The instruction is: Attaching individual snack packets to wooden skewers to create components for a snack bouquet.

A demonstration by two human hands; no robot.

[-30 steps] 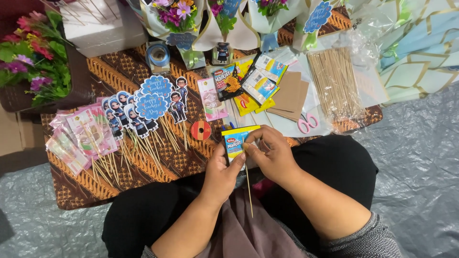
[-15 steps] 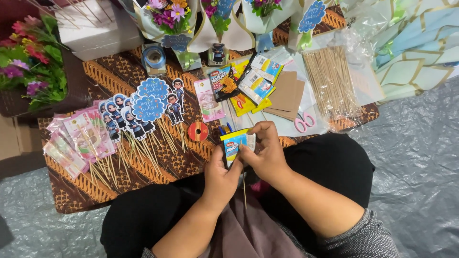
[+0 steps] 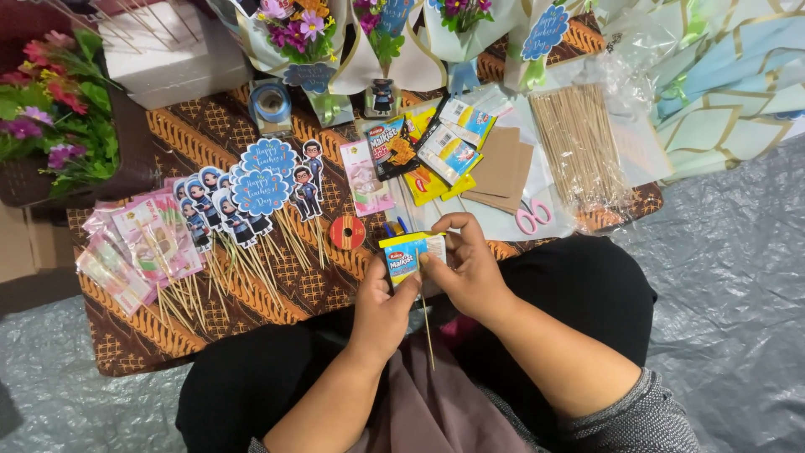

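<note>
Left hand (image 3: 381, 306): mine, thumb and fingers clamped on the lower left side of the packet (image 3: 412, 254).
Right hand (image 3: 470, 268): mine, fingers curled over the packet's right end and top edge, thumb pressed on its face.
Packet: small, flat, blue and yellow with a white panel; held over my lap at the near edge of the table (image 3: 126, 352), face up toward me.
Packet axis: long side runs left to right, slightly tilted.
Skewer (image 3: 428, 327): thin wooden stick running from under the packet down toward my lap, near vertical; its top end is hidden behind the packet and my fingers.
Around, left: cut-out toppers (image 3: 251, 189) on sticks, blue scalloped discs and small figures, fanned on the patterned cloth; beside them folded banknotes (image 3: 134, 247) on sticks.
Around, centre: red tape roll (image 3: 346, 232) just beyond my left hand; more snack packets (image 3: 428, 151) in red, yellow and blue stacked behind it.
Around, right: brown card (image 3: 499, 164), pink-handled scissors (image 3: 532, 218), bundle of skewers in a clear bag (image 3: 579, 143).
Far edge: wrapped bouquets (image 3: 335, 42) and a blue tape roll (image 3: 270, 102).
Obstruction: my own hands cover most of the packet's edges.
</note>
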